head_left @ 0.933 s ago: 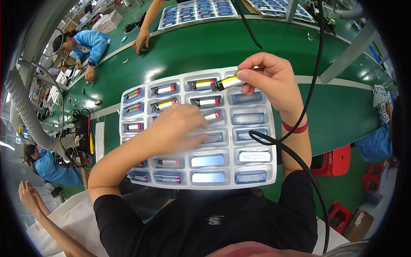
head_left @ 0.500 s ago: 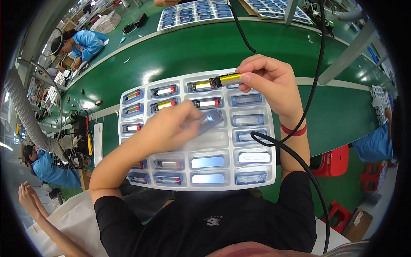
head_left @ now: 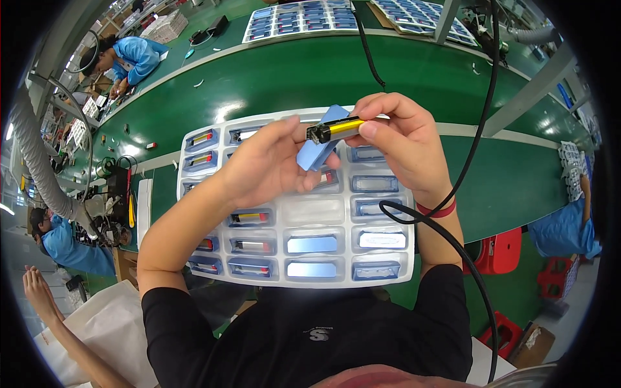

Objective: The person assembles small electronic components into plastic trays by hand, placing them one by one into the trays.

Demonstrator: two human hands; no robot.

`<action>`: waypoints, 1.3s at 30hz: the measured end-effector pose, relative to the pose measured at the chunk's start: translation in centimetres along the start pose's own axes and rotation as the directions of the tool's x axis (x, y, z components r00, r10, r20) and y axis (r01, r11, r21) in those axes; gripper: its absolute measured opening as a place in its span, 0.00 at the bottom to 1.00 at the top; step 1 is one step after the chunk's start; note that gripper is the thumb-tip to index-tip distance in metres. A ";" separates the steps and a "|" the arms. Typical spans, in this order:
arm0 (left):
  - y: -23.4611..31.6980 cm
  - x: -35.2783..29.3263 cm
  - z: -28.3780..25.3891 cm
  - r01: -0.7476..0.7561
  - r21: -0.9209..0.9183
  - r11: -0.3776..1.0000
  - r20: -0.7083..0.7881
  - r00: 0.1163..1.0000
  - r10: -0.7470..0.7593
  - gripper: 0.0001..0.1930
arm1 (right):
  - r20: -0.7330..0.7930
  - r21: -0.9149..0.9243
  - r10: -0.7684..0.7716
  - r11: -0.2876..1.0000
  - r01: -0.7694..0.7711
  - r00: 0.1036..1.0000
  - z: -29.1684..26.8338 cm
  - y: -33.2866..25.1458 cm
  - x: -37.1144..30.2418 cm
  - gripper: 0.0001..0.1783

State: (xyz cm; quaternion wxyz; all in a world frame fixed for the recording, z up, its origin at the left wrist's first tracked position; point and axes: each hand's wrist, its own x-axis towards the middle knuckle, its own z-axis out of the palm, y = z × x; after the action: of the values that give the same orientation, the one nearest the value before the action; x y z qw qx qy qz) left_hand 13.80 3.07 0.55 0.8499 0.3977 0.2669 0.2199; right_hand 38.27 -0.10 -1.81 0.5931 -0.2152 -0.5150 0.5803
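Note:
My right hand (head_left: 404, 139) pinches a small battery assembly (head_left: 345, 127) between thumb and fingertips. The assembly has a yellow wrap and a black end that points left. Just beneath it, my left hand (head_left: 262, 158) holds a light blue casing (head_left: 313, 154), tilted, with some fingers hidden behind it. The black end overlaps the casing in view; whether they touch I cannot tell. Below both hands lies a white compartment tray (head_left: 347, 258). Blue casings with battery assemblies fill many pockets on its left, while those on the right hold blue casings only. One middle pocket (head_left: 313, 211) is bare.
A black cable (head_left: 475, 139) hangs down past my right forearm and loops over the tray's right edge. More filled trays (head_left: 304, 19) stand across the green bench (head_left: 272, 74). Co-workers in blue (head_left: 139, 59) sit at the left; a red stool (head_left: 501, 251) is at the right.
My left hand has lifted the blue casing up from the middle of the tray to the battery assembly. The right hand has shifted slightly, still pinching the assembly.

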 end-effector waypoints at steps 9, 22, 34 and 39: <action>-0.9 0.9 -1.0 0.161 -0.274 0.948 0.226 0.969 -0.099 0.19 | -0.026 0.080 -0.025 0.996 0.027 0.999 0.8 0.9 0.1 0.08; 0.0 1.2 2.0 0.118 -0.211 0.970 -0.046 0.990 -0.131 0.21 | 0.065 -0.163 -0.076 0.983 0.085 0.995 -0.2 0.1 -0.3 0.08; -0.7 1.9 -1.5 0.042 -0.257 0.965 0.044 0.999 -0.032 0.24 | 0.023 -0.547 -0.186 0.820 0.168 0.982 0.5 1.6 0.0 0.08; -1.2 1.4 -0.7 -0.090 -0.124 0.988 -0.067 0.994 0.082 0.24 | -0.024 -0.540 -0.151 0.834 0.114 0.988 0.4 1.5 0.0 0.09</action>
State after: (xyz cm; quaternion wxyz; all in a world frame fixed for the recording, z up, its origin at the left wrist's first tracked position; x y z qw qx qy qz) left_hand 14.60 3.53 -1.19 0.8546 0.3471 0.2608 0.2849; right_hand 37.22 0.09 -2.93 0.5644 -0.3553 -0.6506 0.3632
